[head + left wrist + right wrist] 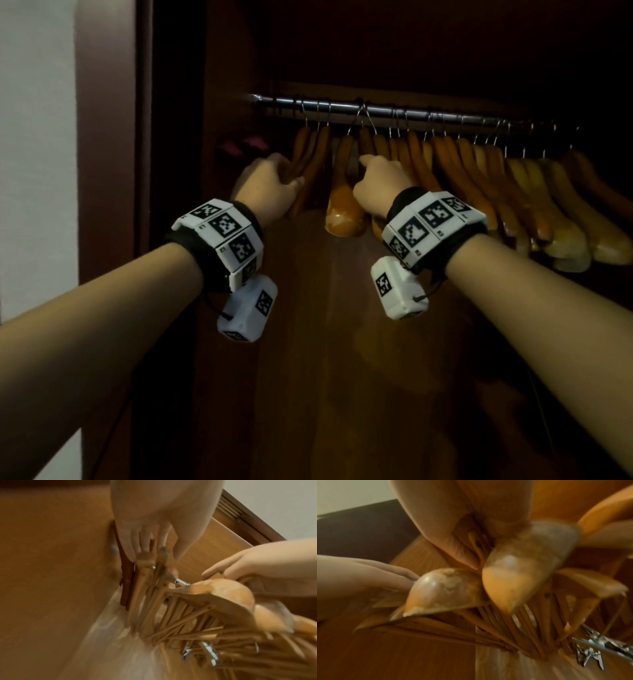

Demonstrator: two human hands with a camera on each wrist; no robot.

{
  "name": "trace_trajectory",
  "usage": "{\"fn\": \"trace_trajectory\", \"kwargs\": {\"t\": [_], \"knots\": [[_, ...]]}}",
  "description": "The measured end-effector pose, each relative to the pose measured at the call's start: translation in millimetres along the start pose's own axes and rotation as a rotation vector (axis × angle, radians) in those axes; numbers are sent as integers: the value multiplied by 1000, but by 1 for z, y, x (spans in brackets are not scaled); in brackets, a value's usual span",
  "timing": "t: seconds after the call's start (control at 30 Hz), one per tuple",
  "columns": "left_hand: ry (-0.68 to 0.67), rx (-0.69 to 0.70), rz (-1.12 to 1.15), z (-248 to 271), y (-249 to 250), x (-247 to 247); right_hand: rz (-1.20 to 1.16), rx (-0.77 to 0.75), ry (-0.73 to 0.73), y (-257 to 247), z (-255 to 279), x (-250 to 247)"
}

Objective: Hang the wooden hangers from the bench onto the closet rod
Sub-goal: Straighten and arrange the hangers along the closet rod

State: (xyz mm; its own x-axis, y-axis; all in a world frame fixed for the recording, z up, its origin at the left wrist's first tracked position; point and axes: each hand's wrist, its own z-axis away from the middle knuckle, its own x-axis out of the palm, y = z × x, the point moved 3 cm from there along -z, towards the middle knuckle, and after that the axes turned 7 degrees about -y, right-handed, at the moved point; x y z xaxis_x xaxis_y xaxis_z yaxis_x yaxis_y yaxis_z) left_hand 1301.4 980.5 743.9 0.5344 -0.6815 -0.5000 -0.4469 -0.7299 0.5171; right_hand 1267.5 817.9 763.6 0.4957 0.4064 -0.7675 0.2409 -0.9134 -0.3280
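Rod (pixel 383 110): metal, runs across closet, L end near side wall, R end goes dark.
Hangers (pixel 486 178): long wooden row, wire hooks over rod, packed close from L to R.
L group (pixel 310 154): few hangers at rod's L end, small gap betw. them & the rest.
L hand (pixel 270 181): at L group; fingers (pixel 135 543) straight, laid along/between hanger arms, thumb on the near side; wrist view blurred, firm grip can't be told.
R hand (pixel 380 185): at next hangers, just R of gap; thumb (pixel 462 553) presses on a hanger arm, fingers go behind it, seem to be curled round it.
Rounded ends (pixel 443 588): two shoulder tips close to R wrist cam, touching each other.
Wristbands (pixel 222 236): white marker blocks on both wrists.
Closet wall (pixel 51 561): brown wood, behind & L of hangers.
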Motion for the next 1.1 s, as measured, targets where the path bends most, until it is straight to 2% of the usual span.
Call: {"fn": "trace_trajectory", "kwargs": {"t": [0.3,0.53,0.63,0.7,0.77,1.1], "knots": [[-5,45,-80,1,19,23,10,-75,5,31,-1,-9],[101,138,-123,3,22,28,29,-105,27,38,-7,-5],[128,151,-142,2,24,25,282,-88,58,42,-3,-2],[131,129,-135,-1,24,23,359,-101,59,47,-1,-1],[137,107,-107,-4,22,21,340,-122,53,50,-2,-2],[171,181,-141,-4,35,28,303,-144,108,56,-5,-1]]}}
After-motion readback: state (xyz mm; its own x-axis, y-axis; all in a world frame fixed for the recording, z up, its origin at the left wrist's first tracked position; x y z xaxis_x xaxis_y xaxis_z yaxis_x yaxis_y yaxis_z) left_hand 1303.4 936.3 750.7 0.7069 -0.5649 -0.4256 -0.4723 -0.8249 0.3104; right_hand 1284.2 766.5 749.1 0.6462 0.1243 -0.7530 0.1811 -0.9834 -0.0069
